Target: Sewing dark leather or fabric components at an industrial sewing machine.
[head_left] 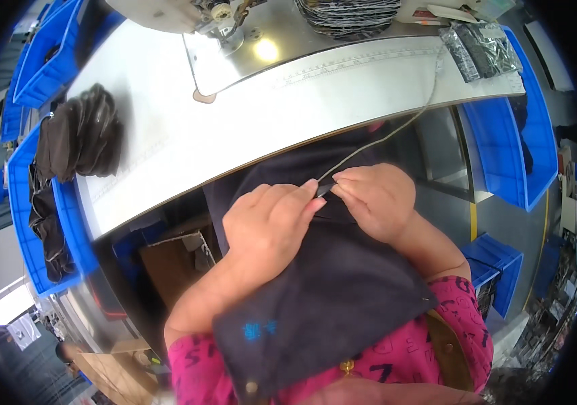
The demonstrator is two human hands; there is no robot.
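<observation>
My left hand (pixel 268 226) and my right hand (pixel 381 201) meet over my lap, just off the table's front edge. Thumb and fingers of both are closed on a small dark piece (pixel 325 190), mostly hidden between them; its kind is not clear. A thin grey-green cord (pixel 384 140) runs from the fingertips up and right onto the tabletop. Beneath my hands hangs a dark apron (pixel 329 270).
On the white sewing table (pixel 147 121) stands a sewing machine (pixel 224 17). Behind lies a stack of dark patterned pieces (pixel 348 17); at right, a clear-wrapped packet (pixel 480 50). Dark pouches (pixel 79 135) pile at left by a blue bin (pixel 29 233). Another blue bin (pixel 534 145) stands right.
</observation>
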